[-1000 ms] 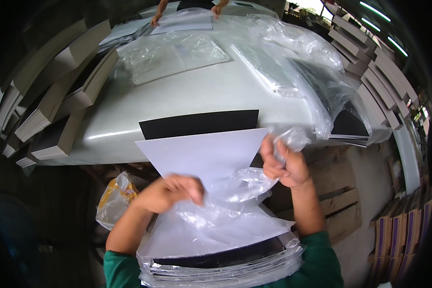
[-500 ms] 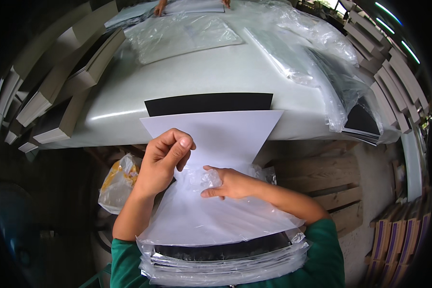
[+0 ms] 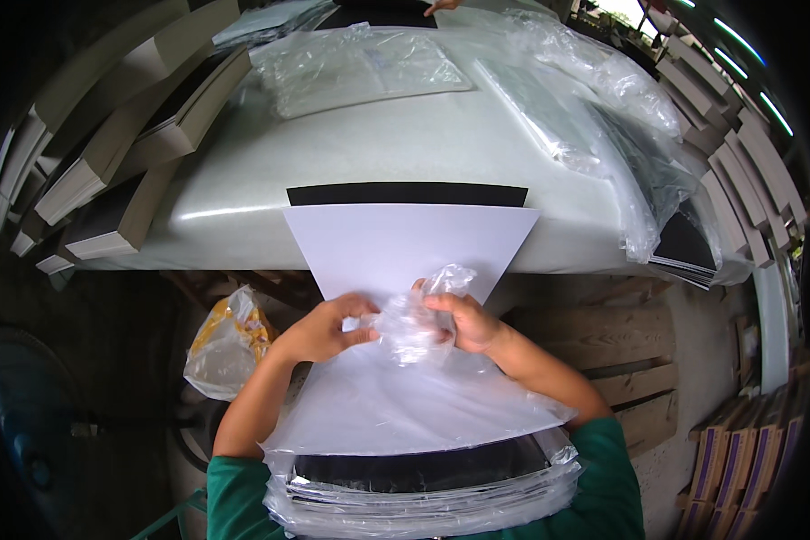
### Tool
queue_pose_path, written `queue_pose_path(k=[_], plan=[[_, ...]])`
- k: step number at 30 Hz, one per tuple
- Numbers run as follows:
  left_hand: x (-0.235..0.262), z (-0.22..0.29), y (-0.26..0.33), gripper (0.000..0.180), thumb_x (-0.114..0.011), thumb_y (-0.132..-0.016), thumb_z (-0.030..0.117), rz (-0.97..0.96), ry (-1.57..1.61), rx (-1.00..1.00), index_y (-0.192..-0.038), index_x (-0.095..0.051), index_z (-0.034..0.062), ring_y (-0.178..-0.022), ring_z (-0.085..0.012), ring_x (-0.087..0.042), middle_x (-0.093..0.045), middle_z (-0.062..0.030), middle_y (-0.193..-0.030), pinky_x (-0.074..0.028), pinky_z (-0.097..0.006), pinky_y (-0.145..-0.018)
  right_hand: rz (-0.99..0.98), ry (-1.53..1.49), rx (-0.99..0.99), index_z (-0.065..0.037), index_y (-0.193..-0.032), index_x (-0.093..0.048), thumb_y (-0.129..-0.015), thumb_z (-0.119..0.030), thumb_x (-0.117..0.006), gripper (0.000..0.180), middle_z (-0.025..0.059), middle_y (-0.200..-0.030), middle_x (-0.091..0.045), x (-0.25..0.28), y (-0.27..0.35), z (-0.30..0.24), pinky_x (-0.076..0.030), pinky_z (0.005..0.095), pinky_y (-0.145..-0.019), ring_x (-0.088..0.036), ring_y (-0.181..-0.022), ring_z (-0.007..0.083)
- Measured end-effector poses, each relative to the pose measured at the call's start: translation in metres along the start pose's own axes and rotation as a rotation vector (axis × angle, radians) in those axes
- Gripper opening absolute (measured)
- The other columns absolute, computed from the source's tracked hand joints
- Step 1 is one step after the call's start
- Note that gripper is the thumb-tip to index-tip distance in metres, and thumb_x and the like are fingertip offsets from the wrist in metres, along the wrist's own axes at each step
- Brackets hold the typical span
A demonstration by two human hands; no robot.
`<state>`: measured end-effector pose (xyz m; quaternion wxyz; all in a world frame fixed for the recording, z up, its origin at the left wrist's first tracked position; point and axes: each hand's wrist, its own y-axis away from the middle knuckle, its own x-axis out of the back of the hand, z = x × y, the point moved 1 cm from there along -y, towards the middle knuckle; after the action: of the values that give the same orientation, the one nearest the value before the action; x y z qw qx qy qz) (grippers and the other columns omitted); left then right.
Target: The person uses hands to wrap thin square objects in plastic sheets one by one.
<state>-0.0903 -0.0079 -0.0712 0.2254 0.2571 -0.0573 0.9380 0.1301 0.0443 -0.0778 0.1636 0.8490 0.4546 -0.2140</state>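
Note:
A white sheet (image 3: 405, 243) with a black sheet (image 3: 405, 193) behind its far edge reaches from my lap to the table's near edge. Its near part lies inside or under a clear plastic bag (image 3: 396, 405); which, I cannot tell. My right hand (image 3: 468, 319) grips bunched clear film at the bag's opening, some sticking up above the fingers. On the bunch's left side is my left hand (image 3: 324, 328), thumb and fingers apart and fingertips blurred against the film. Below, several plastic-wrapped black sheets (image 3: 414, 472) are stacked against my body.
The pale table (image 3: 378, 144) bears stacks of thick boards (image 3: 108, 211) at left and flat clear bags (image 3: 369, 76). Plastic-covered black sheets (image 3: 684, 243) lie at right. Another person's hand (image 3: 441, 7) is at the far edge. A wooden pallet (image 3: 603, 333) and a plastic bag with yellow contents (image 3: 229, 346) are below.
My left hand has come down from its raised, curled position to the film. My right hand has moved right and up, gathering film into a bunch. The far person's white sheet gives way to black.

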Motion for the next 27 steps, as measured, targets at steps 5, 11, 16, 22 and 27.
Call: queue_pose_path(k=[5,11,16,22,27], plan=[[0.017,0.053,-0.004,0.021,-0.056,-0.083,0.019,0.070,1.341,-0.083,-0.098,-0.053,0.0047,-0.082,-0.0112,-0.052,-0.057,-0.0036,-0.086,-0.039,-0.026,-0.078,0.045,0.545,0.151,-0.002,-0.094,-0.057,-0.083,-0.027,-0.057,0.027,0.0039,-0.082,-0.058,-0.024,0.024,-0.052,-0.041,0.0238,-0.069,-0.053,-0.076,0.0107],[-0.001,0.071,0.003,0.031,-0.063,-0.078,0.026,-0.430,0.331,-0.004,-0.095,-0.057,-0.0003,-0.078,-0.0122,-0.055,-0.060,-0.0081,-0.083,-0.044,-0.028,-0.071,0.279,-0.038,0.441,-0.001,-0.098,-0.055,-0.086,-0.021,-0.052,0.023,0.0038,-0.079,-0.057,-0.014,0.048,-0.083,-0.044,0.0240,-0.067,-0.054,-0.073,0.0099],[0.045,0.035,0.008,0.024,-0.063,-0.077,0.021,0.038,1.232,-0.216,-0.088,-0.059,0.0004,-0.081,-0.0194,-0.059,-0.061,-0.0120,-0.085,-0.046,-0.034,-0.075,0.237,0.617,0.356,-0.003,-0.098,-0.055,-0.087,-0.021,-0.050,0.022,0.0047,-0.084,-0.059,0.002,0.076,-0.084,-0.045,0.0266,-0.070,-0.055,-0.076,0.0120],[0.020,0.045,0.016,0.023,-0.061,-0.079,0.022,-0.074,0.770,-0.040,-0.093,-0.061,0.0033,-0.088,-0.0202,-0.057,-0.061,-0.0093,-0.089,-0.042,-0.037,-0.083,-0.237,-0.659,0.220,-0.004,-0.097,-0.053,-0.087,-0.031,-0.047,0.029,0.0060,-0.084,-0.058,0.035,0.078,-0.070,-0.045,0.0235,-0.058,-0.055,-0.064,0.0138],[0.025,0.035,0.004,0.016,-0.048,-0.085,0.028,0.521,1.367,0.118,-0.080,-0.049,0.0123,-0.062,-0.0094,-0.051,-0.047,0.0031,-0.067,-0.046,-0.028,-0.061,-0.177,0.382,0.246,-0.001,-0.098,-0.056,-0.074,-0.016,-0.067,0.030,0.0057,-0.078,-0.059,0.013,0.088,-0.068,-0.043,0.0231,-0.056,-0.055,-0.070,0.0114]])
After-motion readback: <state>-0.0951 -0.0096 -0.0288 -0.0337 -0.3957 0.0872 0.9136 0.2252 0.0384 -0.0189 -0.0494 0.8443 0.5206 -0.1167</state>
